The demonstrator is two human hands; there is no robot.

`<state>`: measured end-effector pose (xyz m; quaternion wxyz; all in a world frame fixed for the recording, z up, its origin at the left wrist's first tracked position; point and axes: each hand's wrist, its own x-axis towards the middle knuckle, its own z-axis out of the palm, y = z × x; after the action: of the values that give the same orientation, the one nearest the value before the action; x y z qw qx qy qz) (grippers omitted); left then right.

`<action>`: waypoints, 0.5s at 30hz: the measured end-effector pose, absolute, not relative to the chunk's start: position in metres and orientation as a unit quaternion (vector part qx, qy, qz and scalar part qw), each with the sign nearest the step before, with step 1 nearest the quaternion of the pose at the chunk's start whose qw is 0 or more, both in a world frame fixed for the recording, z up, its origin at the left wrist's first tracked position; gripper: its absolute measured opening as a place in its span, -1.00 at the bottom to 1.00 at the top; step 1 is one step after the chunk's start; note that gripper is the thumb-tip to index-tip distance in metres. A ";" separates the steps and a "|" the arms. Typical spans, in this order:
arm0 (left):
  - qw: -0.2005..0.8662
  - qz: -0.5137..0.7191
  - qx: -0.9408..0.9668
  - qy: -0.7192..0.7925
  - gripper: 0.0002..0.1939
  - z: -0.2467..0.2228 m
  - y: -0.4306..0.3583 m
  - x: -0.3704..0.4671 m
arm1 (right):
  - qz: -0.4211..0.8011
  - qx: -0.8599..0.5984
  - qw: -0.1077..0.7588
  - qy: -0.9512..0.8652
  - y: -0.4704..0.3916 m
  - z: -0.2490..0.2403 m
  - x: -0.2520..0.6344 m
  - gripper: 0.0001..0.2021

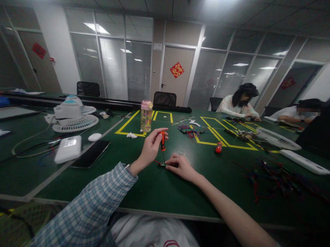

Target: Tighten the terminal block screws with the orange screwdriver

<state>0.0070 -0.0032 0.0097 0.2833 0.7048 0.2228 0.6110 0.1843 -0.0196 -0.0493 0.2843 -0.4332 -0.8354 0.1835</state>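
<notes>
Checked sleeve (96, 195) crosses the near edge of the green desk (150, 199). Your left hand (149, 148) pinches an orange screwdriver (163, 141), shaft near upright, tip down at a small circuit piece (162, 165). That piece lies flat inside the near edge, below your left hand; your right hand (183, 168), closer, pinches its right end. Tangled wires (282, 181) occupy the right side; two people sit beyond, before glazed partitions (137, 60).

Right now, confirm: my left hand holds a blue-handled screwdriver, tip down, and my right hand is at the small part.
Not blue: the head view shows an orange-handled screwdriver, tip down, in your left hand. Your right hand is at the small part.
</notes>
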 end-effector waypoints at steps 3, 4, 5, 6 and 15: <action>0.284 0.610 0.706 0.222 -0.75 0.010 -0.003 0.007 | 0.183 -0.432 0.286 -0.836 -0.020 -0.049 0.184 -0.83; 0.270 0.613 0.707 0.227 -0.76 0.010 -0.003 0.008 | 0.183 -0.433 0.286 -0.835 -0.020 -0.049 0.184 -0.83; 0.253 0.617 0.707 0.234 -0.78 0.010 -0.004 0.008 | 0.183 -0.434 0.286 -0.835 -0.020 -0.048 0.184 -0.83; 0.237 0.622 0.707 0.239 -0.80 0.010 -0.004 0.008 | 0.184 -0.435 0.285 -0.834 -0.020 -0.048 0.184 -0.83; 0.302 0.603 0.704 0.224 -0.71 0.010 -0.004 0.006 | 0.185 -0.431 0.288 -0.835 -0.019 -0.050 0.185 -0.83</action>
<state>0.0056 -0.0041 0.0099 0.3016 0.7036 0.2242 0.6031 0.1849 -0.0194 -0.0496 0.2880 -0.4313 -0.8348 0.1848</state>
